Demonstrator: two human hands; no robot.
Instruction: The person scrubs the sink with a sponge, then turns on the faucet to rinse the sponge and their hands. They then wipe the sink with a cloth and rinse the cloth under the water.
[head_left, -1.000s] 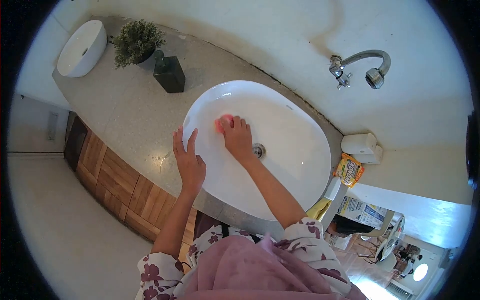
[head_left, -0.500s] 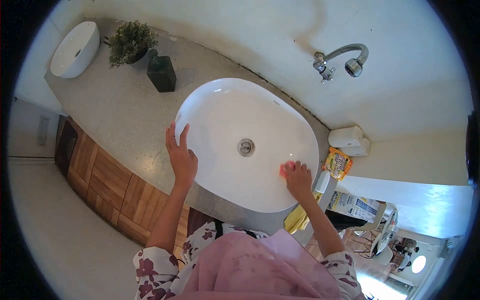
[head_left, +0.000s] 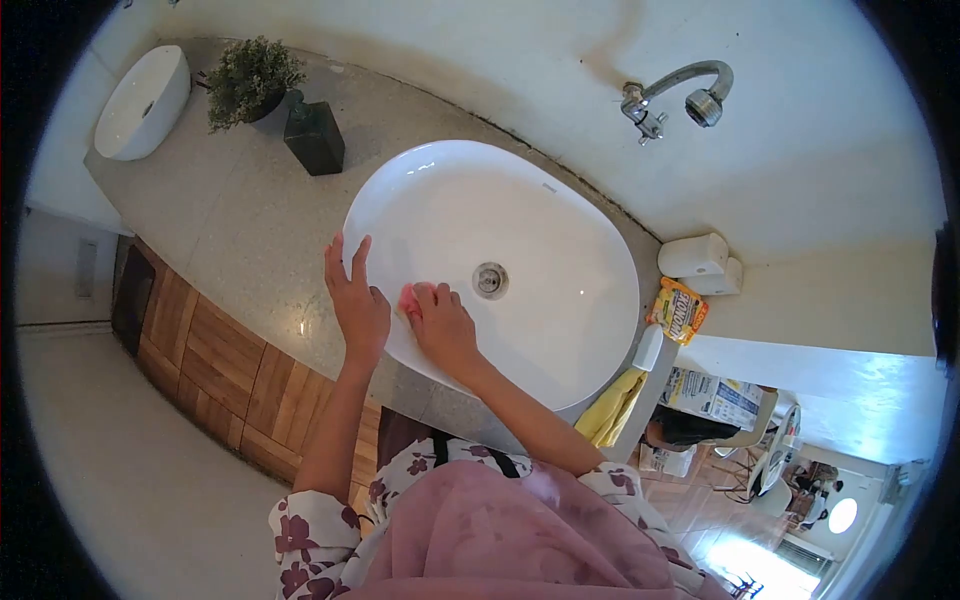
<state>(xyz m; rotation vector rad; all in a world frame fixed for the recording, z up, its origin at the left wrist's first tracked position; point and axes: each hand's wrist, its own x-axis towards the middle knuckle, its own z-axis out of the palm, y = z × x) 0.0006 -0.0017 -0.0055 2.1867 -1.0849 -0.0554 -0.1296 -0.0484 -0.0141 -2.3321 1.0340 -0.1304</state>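
Note:
A white oval basin (head_left: 540, 350) with a round metal drain (head_left: 490, 281) sits on the grey counter in front of me. My right hand (head_left: 446, 328) is closed over a pink sponge (head_left: 408, 298), pressed to the inner wall at the basin's left side. Part of the sponge is hidden under the fingers. My left hand (head_left: 357, 308) rests at the basin's left rim, its fingers spread and nothing in them. The two hands are close to each other.
A chrome faucet (head_left: 690, 100) juts from the wall. To the right are toilet rolls (head_left: 693, 257), an orange packet (head_left: 678, 311), a white bottle (head_left: 648, 347) and a yellow cloth (head_left: 612, 408). Leftward stand a dark green bottle (head_left: 314, 138), a potted plant (head_left: 252, 80) and another basin (head_left: 145, 105).
My right hand has carried the pink sponge across the basin from its right side to the left. My left hand stays by the left rim. The view has shifted slightly.

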